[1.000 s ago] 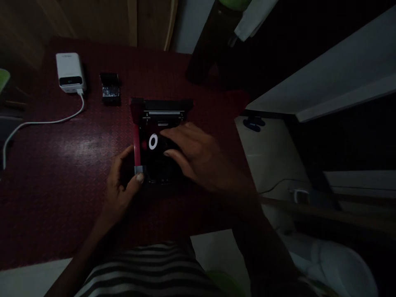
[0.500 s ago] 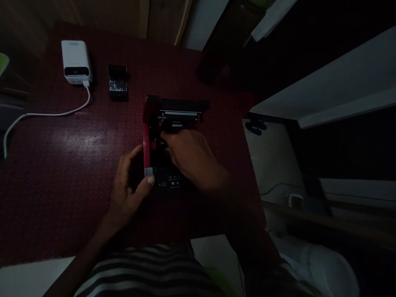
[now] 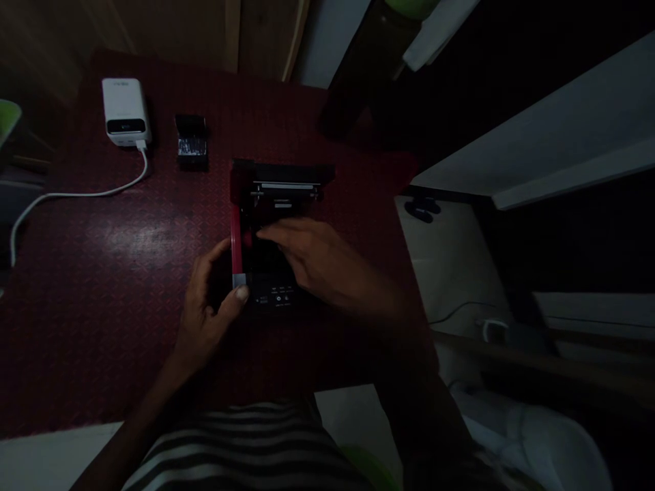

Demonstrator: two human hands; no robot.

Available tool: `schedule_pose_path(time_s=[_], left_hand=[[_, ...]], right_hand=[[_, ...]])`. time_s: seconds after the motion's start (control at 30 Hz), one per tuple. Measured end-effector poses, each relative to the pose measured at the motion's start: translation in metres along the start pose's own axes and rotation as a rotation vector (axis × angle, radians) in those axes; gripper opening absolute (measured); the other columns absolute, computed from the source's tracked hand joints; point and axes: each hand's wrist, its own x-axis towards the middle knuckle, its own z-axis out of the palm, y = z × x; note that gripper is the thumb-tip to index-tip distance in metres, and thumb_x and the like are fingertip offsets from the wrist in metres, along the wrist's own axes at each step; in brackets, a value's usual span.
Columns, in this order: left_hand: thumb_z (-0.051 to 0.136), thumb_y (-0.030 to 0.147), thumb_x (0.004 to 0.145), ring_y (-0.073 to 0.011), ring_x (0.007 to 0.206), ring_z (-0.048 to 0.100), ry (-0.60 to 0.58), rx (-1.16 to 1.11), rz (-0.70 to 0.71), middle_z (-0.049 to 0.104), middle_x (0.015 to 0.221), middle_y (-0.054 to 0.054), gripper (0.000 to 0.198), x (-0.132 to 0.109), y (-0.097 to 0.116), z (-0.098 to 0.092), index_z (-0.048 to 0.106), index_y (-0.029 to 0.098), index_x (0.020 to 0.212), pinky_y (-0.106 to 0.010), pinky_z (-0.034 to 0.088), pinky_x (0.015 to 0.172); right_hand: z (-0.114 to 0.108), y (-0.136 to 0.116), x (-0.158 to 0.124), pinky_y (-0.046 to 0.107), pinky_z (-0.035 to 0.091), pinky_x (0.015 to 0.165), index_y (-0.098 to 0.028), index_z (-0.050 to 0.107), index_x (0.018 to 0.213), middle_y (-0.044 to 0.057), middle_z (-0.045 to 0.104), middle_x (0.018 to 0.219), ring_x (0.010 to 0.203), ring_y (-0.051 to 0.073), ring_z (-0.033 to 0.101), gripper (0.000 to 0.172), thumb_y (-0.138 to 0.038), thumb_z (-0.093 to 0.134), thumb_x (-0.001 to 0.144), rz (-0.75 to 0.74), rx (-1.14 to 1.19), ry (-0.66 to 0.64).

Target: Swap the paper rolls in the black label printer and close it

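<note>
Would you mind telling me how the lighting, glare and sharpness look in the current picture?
Head view: very dim overall, with a soft glare patch on the dark red tabletop, up and left of the left hand; head view: the interior of the device sinks into shadow beneath the right hand, whose wrist looks soft; head view: the white power bank stands out brightly.

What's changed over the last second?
The right grip has moved left, toward the red side wall of the open device. The white-ringed dark cylinder it held no longer shows; whether it's released is hidden. The left grip stays at the near left corner; the power bank hasn't moved.
</note>
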Motion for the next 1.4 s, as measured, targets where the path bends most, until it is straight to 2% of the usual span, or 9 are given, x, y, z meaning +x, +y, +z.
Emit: schedule_pose_path(time_s=[0.23, 0.5, 0.63, 0.7, 0.8, 0.87, 1.03, 1.23, 1.4], left_hand=[[0.073, 0.059, 0.111, -0.0383, 0.147, 0.072, 0.02, -0.046, -0.041, 0.075, 0.159, -0.011, 0.053, 0.007, 0.023, -0.004, 0.074, 0.03, 0.156, -0.057, 0.06, 0.123], [0.069, 0.07, 0.113, -0.0351, 0.146, 0.07, 0.142, 0.105, 0.293, 0.075, 0.158, -0.012, 0.069, 0.088, 0.052, -0.007, 0.073, 0.018, 0.159, -0.056, 0.055, 0.126], [0.061, 0.065, 0.119, -0.0266, 0.123, 0.077, 0.114, 0.124, 0.291, 0.084, 0.128, -0.005, 0.054, 0.107, 0.065, -0.001, 0.087, 0.019, 0.131, -0.049, 0.059, 0.116], [0.065, 0.057, 0.119, -0.0258, 0.121, 0.078, 0.126, 0.087, 0.281, 0.085, 0.116, -0.002, 0.043, 0.103, 0.066, 0.002, 0.087, 0.02, 0.112, -0.049, 0.059, 0.116], [0.075, 0.047, 0.112, -0.0288, 0.145, 0.071, 0.142, 0.069, 0.25, 0.084, 0.127, -0.001, 0.029, 0.086, 0.059, 0.005, 0.084, 0.023, 0.098, -0.051, 0.053, 0.129], [0.084, 0.044, 0.105, -0.0318, 0.154, 0.067, 0.163, 0.036, 0.203, 0.08, 0.148, -0.003, 0.02, 0.071, 0.05, 0.006, 0.086, 0.025, 0.109, -0.052, 0.054, 0.131], [0.087, 0.047, 0.1, -0.0377, 0.149, 0.073, 0.068, -0.089, -0.029, 0.074, 0.163, -0.011, 0.063, 0.038, 0.028, 0.007, 0.071, 0.031, 0.158, -0.051, 0.067, 0.117], [0.089, 0.049, 0.099, -0.0361, 0.131, 0.082, 0.026, -0.186, -0.159, 0.081, 0.152, -0.012, 0.068, 0.029, 0.025, 0.009, 0.07, 0.03, 0.162, -0.044, 0.074, 0.099], [0.091, 0.048, 0.099, -0.0363, 0.143, 0.078, 0.028, -0.221, -0.186, 0.077, 0.16, -0.01, 0.069, 0.028, 0.031, 0.01, 0.07, 0.031, 0.162, -0.041, 0.073, 0.102]], right_hand=[[-0.003, 0.003, -0.021, 0.042, 0.065, 0.101, -0.021, 0.085, 0.114, 0.006, 0.089, 0.116, 0.108, 0.023, 0.079, 0.02, -0.01, 0.067, 0.114, -0.144, 0.089, -0.004], [0.015, 0.005, -0.036, 0.04, 0.063, 0.094, -0.021, 0.081, 0.102, 0.007, 0.081, 0.099, 0.098, 0.023, 0.071, 0.026, -0.011, 0.061, 0.117, -0.19, -0.063, 0.265], [0.029, -0.007, -0.047, 0.039, 0.063, 0.088, -0.021, 0.084, 0.102, 0.009, 0.083, 0.103, 0.103, 0.024, 0.073, 0.029, -0.004, 0.063, 0.112, -0.186, -0.172, 0.437], [0.035, -0.013, -0.052, 0.039, 0.063, 0.086, -0.021, 0.085, 0.104, 0.009, 0.085, 0.103, 0.105, 0.024, 0.075, 0.028, -0.004, 0.064, 0.113, -0.187, -0.233, 0.517], [0.041, -0.018, -0.058, 0.037, 0.064, 0.085, -0.022, 0.086, 0.103, 0.007, 0.087, 0.102, 0.107, 0.023, 0.079, 0.027, -0.006, 0.067, 0.114, -0.204, -0.329, 0.62], [0.044, -0.02, -0.059, 0.036, 0.064, 0.086, -0.021, 0.086, 0.101, 0.006, 0.089, 0.1, 0.107, 0.023, 0.081, 0.028, -0.006, 0.067, 0.114, -0.215, -0.381, 0.666], [0.048, -0.021, -0.061, 0.034, 0.062, 0.083, -0.025, 0.086, 0.101, 0.001, 0.087, 0.089, 0.101, 0.02, 0.084, 0.029, -0.008, 0.067, 0.115, -0.215, -0.426, 0.703], [0.049, -0.023, -0.063, 0.04, 0.067, 0.104, -0.024, 0.087, 0.106, 0.008, 0.093, 0.124, 0.126, 0.025, 0.086, 0.024, -0.007, 0.071, 0.113, -0.138, -0.337, 0.655], [0.051, -0.022, -0.063, 0.04, 0.071, 0.106, -0.022, 0.089, 0.108, 0.008, 0.093, 0.129, 0.124, 0.025, 0.089, 0.025, -0.005, 0.07, 0.112, -0.127, -0.286, 0.633]])
